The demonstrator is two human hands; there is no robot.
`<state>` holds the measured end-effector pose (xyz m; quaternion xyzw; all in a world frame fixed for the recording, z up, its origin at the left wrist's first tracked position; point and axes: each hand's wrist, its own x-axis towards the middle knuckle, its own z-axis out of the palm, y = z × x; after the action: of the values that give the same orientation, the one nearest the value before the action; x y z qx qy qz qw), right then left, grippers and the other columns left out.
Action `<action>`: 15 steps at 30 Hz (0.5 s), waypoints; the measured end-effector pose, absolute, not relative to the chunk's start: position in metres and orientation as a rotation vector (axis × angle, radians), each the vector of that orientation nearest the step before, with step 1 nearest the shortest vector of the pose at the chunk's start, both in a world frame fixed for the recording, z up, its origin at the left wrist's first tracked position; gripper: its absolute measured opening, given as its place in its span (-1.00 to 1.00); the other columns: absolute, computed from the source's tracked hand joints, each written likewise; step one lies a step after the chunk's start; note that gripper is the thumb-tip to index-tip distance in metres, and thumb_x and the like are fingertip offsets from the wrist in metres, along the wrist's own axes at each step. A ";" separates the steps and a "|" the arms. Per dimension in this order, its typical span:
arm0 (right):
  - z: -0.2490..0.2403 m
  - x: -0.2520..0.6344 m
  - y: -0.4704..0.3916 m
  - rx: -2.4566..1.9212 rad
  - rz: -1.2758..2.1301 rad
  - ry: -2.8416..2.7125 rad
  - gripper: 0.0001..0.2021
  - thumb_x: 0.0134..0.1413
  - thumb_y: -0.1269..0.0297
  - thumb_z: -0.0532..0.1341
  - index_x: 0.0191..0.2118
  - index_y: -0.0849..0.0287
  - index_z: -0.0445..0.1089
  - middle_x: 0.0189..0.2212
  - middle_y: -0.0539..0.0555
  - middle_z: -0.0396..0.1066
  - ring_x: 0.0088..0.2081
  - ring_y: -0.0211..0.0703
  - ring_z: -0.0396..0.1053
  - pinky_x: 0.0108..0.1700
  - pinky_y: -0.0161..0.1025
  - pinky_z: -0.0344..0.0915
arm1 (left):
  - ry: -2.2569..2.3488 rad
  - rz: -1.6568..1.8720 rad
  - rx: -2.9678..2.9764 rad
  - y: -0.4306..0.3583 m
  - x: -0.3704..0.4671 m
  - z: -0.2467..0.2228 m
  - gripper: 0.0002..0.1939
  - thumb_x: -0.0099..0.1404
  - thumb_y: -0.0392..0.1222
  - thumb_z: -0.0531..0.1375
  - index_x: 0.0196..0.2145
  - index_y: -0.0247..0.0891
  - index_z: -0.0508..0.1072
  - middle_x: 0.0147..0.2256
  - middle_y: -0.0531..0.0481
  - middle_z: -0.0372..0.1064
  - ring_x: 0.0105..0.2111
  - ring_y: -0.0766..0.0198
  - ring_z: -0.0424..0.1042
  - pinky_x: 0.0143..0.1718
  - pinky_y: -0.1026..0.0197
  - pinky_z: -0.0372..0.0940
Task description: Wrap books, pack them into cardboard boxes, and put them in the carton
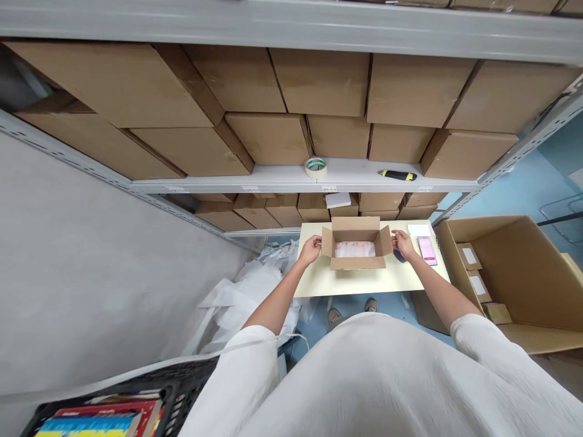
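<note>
An open cardboard box (357, 263) stands on a pale yellow table, its flaps spread outward. Inside lies a white, translucent-wrapped packet (355, 249) with faint pink and orange marks. My left hand (311, 250) is closed at the outer edge of the left flap. On the opposite side my right hand (404, 244) has its fingers pinched at the right flap's edge. Partly hidden beneath that hand is a dark object (399, 256), with a bit of orange by the fingers; its kind cannot be made out.
A phone (427, 250) lies at the table's right, by a white pad (419, 230). Tape (316, 167) and a utility knife (398, 175) rest on the shelf (282, 179) of boxes. A large carton (537, 267) stands right; white wrapping (255, 291) is piled left.
</note>
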<state>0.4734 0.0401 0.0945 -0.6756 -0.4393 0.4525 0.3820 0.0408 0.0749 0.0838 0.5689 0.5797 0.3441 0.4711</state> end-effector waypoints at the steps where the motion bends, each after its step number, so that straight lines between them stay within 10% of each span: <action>1: 0.096 0.469 0.041 -1.678 1.217 -1.075 -0.64 0.31 -0.01 0.18 0.06 0.10 0.42 -0.33 0.09 0.55 -0.38 -0.10 0.52 -0.22 -0.10 0.56 | 1.364 0.813 1.442 0.072 0.043 0.083 -0.71 0.18 -0.29 0.21 -0.12 -0.20 0.54 -0.14 -0.08 0.59 -0.12 0.15 0.58 0.03 0.03 0.51; 6: 0.098 0.453 0.045 -1.797 1.149 -1.280 -0.64 0.07 0.16 0.37 -0.01 0.07 0.44 -0.42 -0.04 0.50 -0.36 -0.13 0.50 -0.20 -0.16 0.53 | 1.217 0.544 1.710 0.063 0.044 0.085 -0.34 0.08 -0.36 0.26 0.18 -0.14 0.56 0.28 -0.20 0.38 0.19 -0.01 0.47 0.17 -0.09 0.47; 15: 0.086 0.450 0.060 -1.880 1.113 -1.435 -0.13 -0.02 0.22 0.44 0.45 -0.05 0.29 0.29 0.26 0.36 0.00 0.01 0.53 0.06 0.00 0.55 | 1.129 0.287 1.984 0.048 0.038 0.084 0.17 -0.07 -0.12 0.59 0.47 -0.13 0.31 0.39 -0.29 0.22 0.43 -0.24 0.21 0.47 -0.19 0.16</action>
<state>0.4502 0.0597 0.0856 -0.6944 -0.5299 0.4109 0.2609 0.0385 0.0478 0.0845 0.7871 0.4481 0.1140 0.4083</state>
